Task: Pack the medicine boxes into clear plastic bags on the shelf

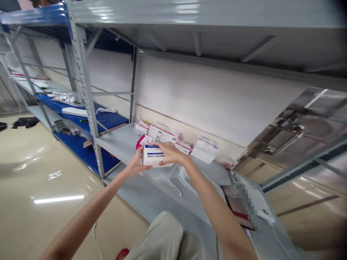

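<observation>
A white carton with blue bands and dark lettering [153, 156] is held up between my two hands, above the front edge of the grey shelf [116, 139]. My left hand [136, 164] grips its left end, thumb along the bottom edge. Around its right end curl the fingers of my right hand [172, 153]. Just behind the carton lies a pink-and-white box [145, 140], partly covered by it. Several more pink-and-white boxes [169, 134] stand in a cluster at the back of the shelf. To their right are white cartons [206, 148].
Clear plastic bags [176, 180] lie on the shelf below my right forearm. Farther right are a dark-framed flat item [240, 209], partly pixelated, and a white device [261, 206] with a cable. A grey upright post [86, 86] stands left; blue shelves [108, 121] lie beyond it.
</observation>
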A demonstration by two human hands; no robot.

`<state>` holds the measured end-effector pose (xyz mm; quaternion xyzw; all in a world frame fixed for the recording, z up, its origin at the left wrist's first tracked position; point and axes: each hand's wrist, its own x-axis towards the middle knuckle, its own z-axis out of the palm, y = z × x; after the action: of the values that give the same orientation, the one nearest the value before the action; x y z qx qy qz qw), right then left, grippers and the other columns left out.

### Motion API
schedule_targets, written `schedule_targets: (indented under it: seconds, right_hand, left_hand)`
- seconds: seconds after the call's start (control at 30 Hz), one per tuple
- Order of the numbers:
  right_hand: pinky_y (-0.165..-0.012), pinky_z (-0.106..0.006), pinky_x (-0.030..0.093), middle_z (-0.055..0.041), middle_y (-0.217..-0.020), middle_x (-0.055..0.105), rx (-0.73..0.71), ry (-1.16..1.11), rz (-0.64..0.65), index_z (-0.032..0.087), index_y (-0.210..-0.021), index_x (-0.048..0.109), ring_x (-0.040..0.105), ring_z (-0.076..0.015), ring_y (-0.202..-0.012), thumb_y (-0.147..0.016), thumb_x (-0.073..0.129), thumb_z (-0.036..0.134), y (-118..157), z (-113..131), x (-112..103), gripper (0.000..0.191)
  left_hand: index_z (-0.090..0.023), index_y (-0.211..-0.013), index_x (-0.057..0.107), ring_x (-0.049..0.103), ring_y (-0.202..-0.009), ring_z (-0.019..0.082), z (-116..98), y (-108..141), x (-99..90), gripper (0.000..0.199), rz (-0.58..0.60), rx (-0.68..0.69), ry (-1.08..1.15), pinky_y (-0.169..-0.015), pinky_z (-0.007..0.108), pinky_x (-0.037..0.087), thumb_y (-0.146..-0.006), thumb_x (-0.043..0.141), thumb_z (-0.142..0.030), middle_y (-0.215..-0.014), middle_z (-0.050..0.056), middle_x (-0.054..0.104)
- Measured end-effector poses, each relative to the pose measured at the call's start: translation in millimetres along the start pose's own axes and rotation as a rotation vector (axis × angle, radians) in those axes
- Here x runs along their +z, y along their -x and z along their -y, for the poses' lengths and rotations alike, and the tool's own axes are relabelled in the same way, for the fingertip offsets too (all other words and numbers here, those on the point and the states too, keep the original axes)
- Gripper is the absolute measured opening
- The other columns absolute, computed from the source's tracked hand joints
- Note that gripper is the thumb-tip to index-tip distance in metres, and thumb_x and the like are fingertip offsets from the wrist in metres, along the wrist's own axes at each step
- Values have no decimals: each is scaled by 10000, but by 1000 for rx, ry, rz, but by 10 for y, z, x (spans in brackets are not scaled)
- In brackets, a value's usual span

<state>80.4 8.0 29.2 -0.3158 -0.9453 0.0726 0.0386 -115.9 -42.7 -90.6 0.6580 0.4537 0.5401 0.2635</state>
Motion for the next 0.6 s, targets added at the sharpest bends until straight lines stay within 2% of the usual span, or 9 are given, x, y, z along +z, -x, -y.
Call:
schedule_targets:
  seconds: [0.1, 0.17, 0.23, 0.33, 0.4, 0.47, 0.53, 0.6]
  right_hand:
    - [-1065, -489, 252, -129, -1326, 515, -109, 172, 67, 263, -1447, 305, 409, -331, -1268, -530, 838, 172, -676, 237, 65, 1064]
    - [-1064, -496, 257, -122, -1307, 530, -172, 269, 77, 259, -1435, 324, 435, -321, -1243, -546, 817, 105, -1126, 400, 157, 1028]
    - [-1068, -499, 255, -118, -1284, 551, -235, 339, 45, 241, -1403, 371, 470, -297, -1214, -633, 733, 33, -1546, 550, 275, 876]
    - [-1085, -485, 243, -108, -1278, 569, -276, 422, -5, 220, -1351, 431, 503, -249, -1190, -792, 555, 15, -2066, 702, 481, 608]
    - [-1104, -491, 222, -120, -1288, 573, -254, 458, -22, 183, -1335, 454, 497, -242, -1207, -874, 454, 52, -2308, 733, 637, 480]
    - [-1123, -510, 193, -147, -1303, 567, -218, 461, -37, 142, -1337, 459, 452, -248, -1268, -917, 388, 88, -2449, 700, 812, 429]
    - [-1130, -532, 187, -160, -1369, 513, -177, 410, -72, 134, -1372, 421, 384, -259, -1333, -911, 424, 120, -2490, 615, 999, 461]
    - [-1133, -547, 191, -166, -1467, 396, -142, 347, -129, 134, -1429, 331, 331, -271, -1371, -869, 508, 144, -2455, 508, 1172, 587]
  left_hand:
    - [-218, -1381, 283, 461, -1245, 313, 239, 53, -417, 985, -156, -44, -102, -951, 436, 469, -565, 800, -411, -1375, 164, 431]
    - [-226, -1369, 283, 478, -1233, 298, 399, 78, -667, 945, -283, -71, -191, -953, 429, 470, -585, 780, -406, -1362, 145, 446]
    - [-216, -1354, 296, 485, -1229, 298, 558, 77, -859, 904, -412, -88, -285, -969, 440, 459, -602, 764, -397, -1344, 141, 461]
    - [-184, -1335, 313, 483, -1229, 323, 812, 2, -1021, 866, -590, -129, -400, -1016, 477, 414, -606, 746, -359, -1317, 154, 477]
    - [-173, -1320, 323, 487, -1218, 346, 990, -95, -1063, 839, -655, -186, -448, -1025, 504, 396, -605, 731, -333, -1286, 158, 498]
    - [-161, -1292, 343, 497, -1197, 367, 1162, -209, -1081, 795, -655, -239, -465, -1014, 530, 396, -609, 711, -333, -1248, 162, 518]
    - [-138, -1250, 369, 511, -1167, 385, 1314, -324, -1092, 754, -625, -262, -467, -996, 550, 405, -603, 695, -347, -1213, 176, 530]
    - [-127, -1202, 401, 516, -1149, 395, 1433, -431, -1099, 713, -586, -245, -472, -992, 556, 406, -586, 685, -344, -1193, 188, 535]
